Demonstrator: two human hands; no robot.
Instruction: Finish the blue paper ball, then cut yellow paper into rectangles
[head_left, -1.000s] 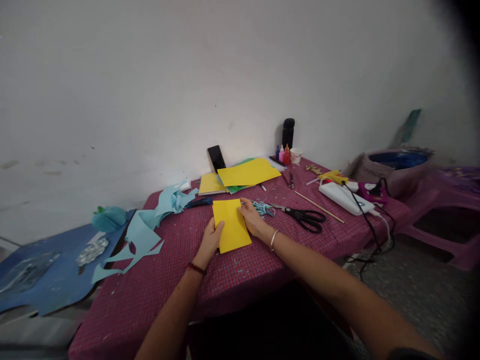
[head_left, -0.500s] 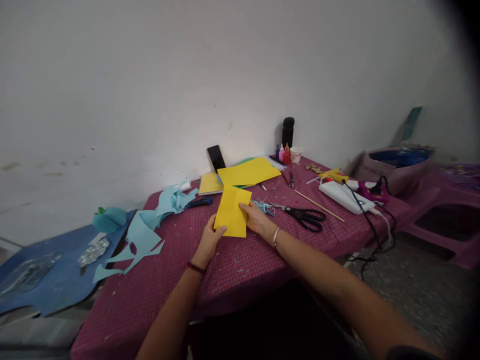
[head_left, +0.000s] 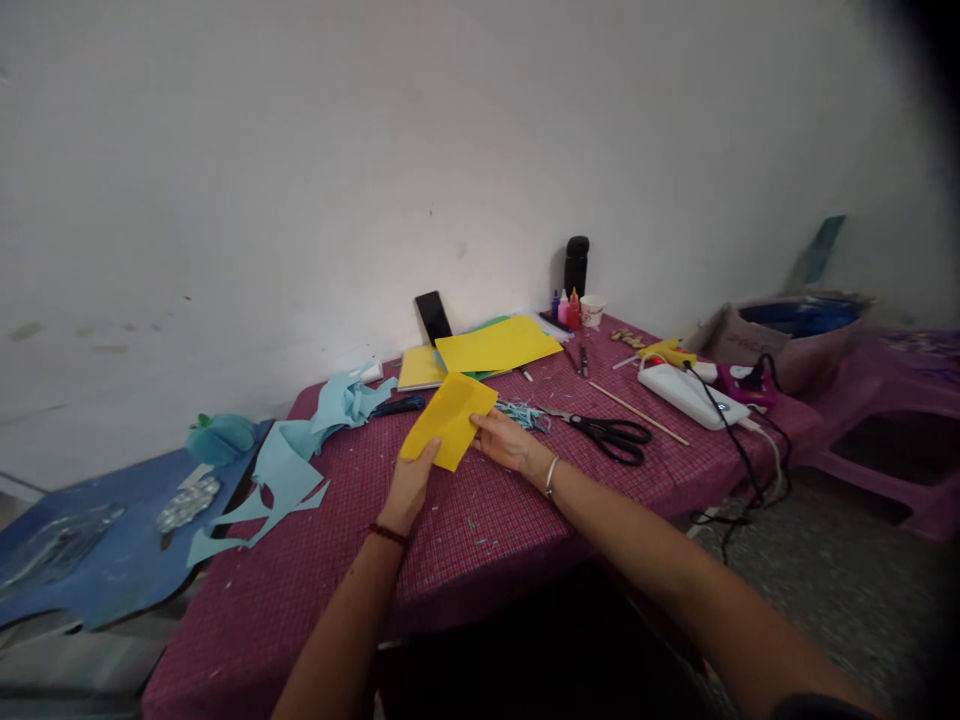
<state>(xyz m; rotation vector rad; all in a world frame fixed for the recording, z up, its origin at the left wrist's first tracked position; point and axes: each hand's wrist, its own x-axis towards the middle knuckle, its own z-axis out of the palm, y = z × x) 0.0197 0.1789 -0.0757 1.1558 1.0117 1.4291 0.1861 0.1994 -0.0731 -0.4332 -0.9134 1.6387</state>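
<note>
A small yellow sheet of paper (head_left: 450,415) is held tilted above the table between both hands. My left hand (head_left: 412,482) pinches its lower left part, thumb on top. On its right edge my right hand (head_left: 504,440) is closed, thumb over the paper and the other fingers partly hidden beneath. Just beyond lies a larger yellow sheet (head_left: 499,345) on a stack of papers. Right of my right hand are thin blue paper shreds (head_left: 525,414) and black-handled scissors (head_left: 609,434). A dark blue cutter (head_left: 399,405) lies left of the held sheet.
Light blue paper scraps (head_left: 289,465) spread along the left side. A phone (head_left: 433,317) leans on the wall. At right are a wooden stick (head_left: 637,412), a white power bank (head_left: 691,394) with cables, and a yellow glue gun (head_left: 664,352). A paper cup (head_left: 592,310) stands at the back.
The held yellow sheet has turned clockwise, its lower end swinging left and flattening. My left hand has shifted slightly left with it; my right hand still grips the right edge.
</note>
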